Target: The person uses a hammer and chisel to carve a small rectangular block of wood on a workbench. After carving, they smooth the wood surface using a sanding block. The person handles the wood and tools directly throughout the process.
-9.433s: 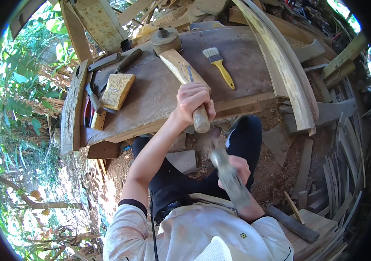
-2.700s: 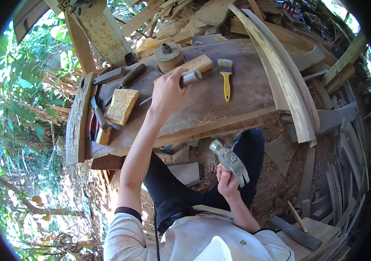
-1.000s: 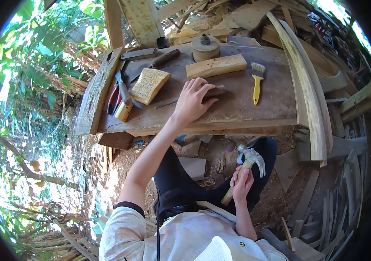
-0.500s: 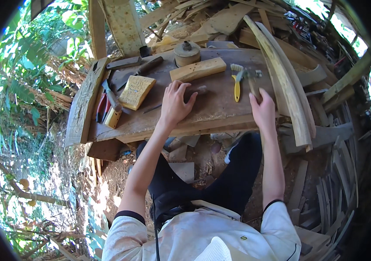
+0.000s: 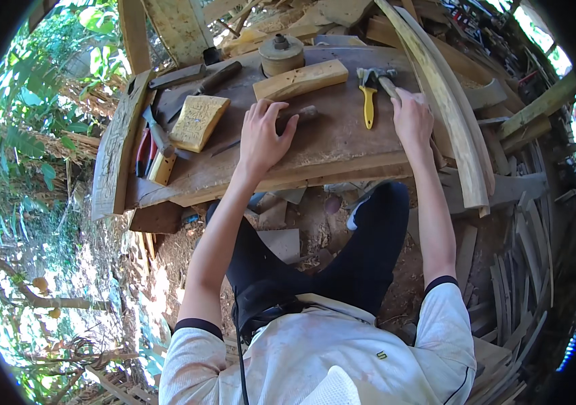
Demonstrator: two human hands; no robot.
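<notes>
My left hand is over the bench, fingers curved and thumb apart, not closed on anything. Beneath and beside it lies a tool with a dark wooden handle; a thin blade pokes out on the hand's other side, and the middle is hidden. At the right, my right hand is closed round the wooden handle of a hammer. The hammer's head is at the far end, against the bristles of a yellow-handled brush. A rectangular wood block with small holes lies beyond my left hand.
The wooden bench carries a carved yellowish block, red-handled pliers, a dark-handled tool and a round lidded pot. Long curved timbers lean along its right side. Scrap wood piles up behind.
My right hand has moved right and away from me, and the hammer's head has come down beside the brush. My left hand keeps its place over the dark-handled tool. The view has shifted slightly.
</notes>
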